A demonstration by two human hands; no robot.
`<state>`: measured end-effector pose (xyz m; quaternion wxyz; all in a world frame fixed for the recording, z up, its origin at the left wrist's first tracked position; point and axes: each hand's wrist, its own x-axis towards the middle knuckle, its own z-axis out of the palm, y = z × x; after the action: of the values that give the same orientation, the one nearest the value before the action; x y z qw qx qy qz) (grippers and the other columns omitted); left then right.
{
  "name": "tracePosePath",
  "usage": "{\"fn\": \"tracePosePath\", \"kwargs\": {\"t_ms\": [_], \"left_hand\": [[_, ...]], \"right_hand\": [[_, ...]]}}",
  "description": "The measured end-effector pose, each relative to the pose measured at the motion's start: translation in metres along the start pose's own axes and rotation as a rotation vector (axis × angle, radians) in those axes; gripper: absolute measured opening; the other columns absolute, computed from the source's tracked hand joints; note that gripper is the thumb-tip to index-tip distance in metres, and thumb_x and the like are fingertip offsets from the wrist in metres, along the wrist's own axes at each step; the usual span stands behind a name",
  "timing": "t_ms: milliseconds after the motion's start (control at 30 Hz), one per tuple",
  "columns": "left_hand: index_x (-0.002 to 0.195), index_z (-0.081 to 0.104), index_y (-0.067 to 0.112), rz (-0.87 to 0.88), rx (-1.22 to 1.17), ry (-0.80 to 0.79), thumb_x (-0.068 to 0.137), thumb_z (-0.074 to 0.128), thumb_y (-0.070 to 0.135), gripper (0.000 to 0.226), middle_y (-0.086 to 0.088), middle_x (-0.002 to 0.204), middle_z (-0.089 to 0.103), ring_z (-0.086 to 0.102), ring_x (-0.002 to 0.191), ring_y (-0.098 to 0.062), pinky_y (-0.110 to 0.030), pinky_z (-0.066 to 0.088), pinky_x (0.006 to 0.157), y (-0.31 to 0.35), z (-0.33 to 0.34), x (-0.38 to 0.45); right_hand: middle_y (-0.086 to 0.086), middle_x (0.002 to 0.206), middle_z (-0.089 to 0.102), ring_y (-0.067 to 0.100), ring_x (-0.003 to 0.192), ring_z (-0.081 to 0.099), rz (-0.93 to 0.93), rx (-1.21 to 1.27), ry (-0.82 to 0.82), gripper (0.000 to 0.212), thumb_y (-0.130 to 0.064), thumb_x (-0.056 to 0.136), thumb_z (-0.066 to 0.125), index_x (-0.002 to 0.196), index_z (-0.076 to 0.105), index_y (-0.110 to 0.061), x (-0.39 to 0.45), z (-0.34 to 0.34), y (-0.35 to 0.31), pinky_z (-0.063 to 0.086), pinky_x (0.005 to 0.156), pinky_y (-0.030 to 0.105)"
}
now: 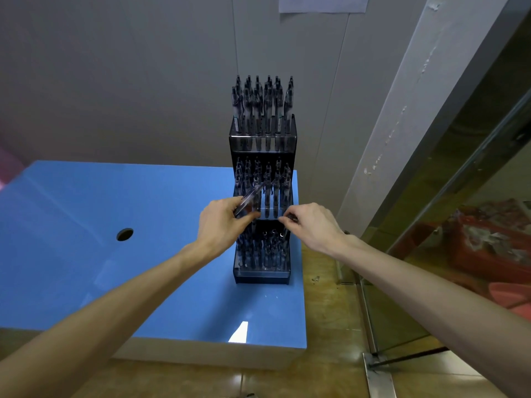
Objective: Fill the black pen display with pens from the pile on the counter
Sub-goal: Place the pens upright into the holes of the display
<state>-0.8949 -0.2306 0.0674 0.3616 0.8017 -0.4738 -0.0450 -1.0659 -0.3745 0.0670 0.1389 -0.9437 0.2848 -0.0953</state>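
Observation:
A black three-tier pen display (263, 145) stands at the right edge of the blue counter (115, 254). Dark pens stand upright in all three tiers; the middle tier shows a few open slots at its front. My left hand (222, 225) grips a small bunch of clear-barrelled pens (251, 196) that slant up to the right in front of the middle tier. My right hand (311, 225) pinches the dark end of a single pen (290, 217) at the front right of the middle tier. No loose pile of pens is in view.
A round hole (125, 234) is cut in the counter to the left of the display. A grey wall runs behind. To the right are a tiled floor (324, 297), a metal frame with glass (431, 196) and red things behind it.

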Motion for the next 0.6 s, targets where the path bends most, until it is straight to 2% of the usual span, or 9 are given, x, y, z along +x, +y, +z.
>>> {"fn": "tracePosePath", "kwargs": {"t_ms": [133,300,433,600], "left_hand": [[0.073,0.067,0.027,-0.018,0.042,0.001,0.087,0.078,0.041,0.022,0.008,0.046,0.042,0.037,0.045,-0.012,-0.028,0.03,0.049,-0.007,0.001,0.002],[0.076,0.069,0.023,-0.023,0.112,-0.079,0.086,0.077,0.042,0.023,0.008,0.05,0.053,0.051,0.05,-0.014,-0.033,0.047,0.054,-0.008,0.006,0.001],[0.072,0.064,0.029,-0.029,0.152,-0.147,0.086,0.079,0.036,0.022,0.009,0.051,0.055,0.052,0.051,-0.011,-0.029,0.041,0.051,-0.013,0.011,0.001],[0.09,0.075,0.026,-0.023,0.17,-0.19,0.088,0.078,0.033,0.007,0.01,0.051,0.054,0.049,0.05,-0.008,-0.027,0.035,0.049,-0.019,0.014,0.0]], "right_hand": [[0.0,0.096,0.077,0.021,0.085,0.072,0.014,-0.014,0.05,0.03,-0.046,0.097,0.065,0.109,0.072,-0.019,-0.001,0.001,-0.004,0.06,0.078,0.039],[0.002,0.092,0.076,0.023,0.084,0.071,-0.003,-0.036,0.04,0.025,-0.042,0.097,0.066,0.104,0.073,-0.019,0.004,-0.002,-0.007,0.059,0.078,0.038],[0.003,0.09,0.076,0.024,0.084,0.07,-0.016,-0.082,0.01,0.026,-0.041,0.098,0.065,0.103,0.074,-0.018,0.004,-0.003,-0.003,0.056,0.075,0.034],[0.0,0.083,0.075,0.022,0.076,0.069,-0.046,-0.09,-0.016,0.026,-0.038,0.102,0.058,0.101,0.076,-0.02,0.002,-0.004,-0.003,0.057,0.073,0.035]]}}
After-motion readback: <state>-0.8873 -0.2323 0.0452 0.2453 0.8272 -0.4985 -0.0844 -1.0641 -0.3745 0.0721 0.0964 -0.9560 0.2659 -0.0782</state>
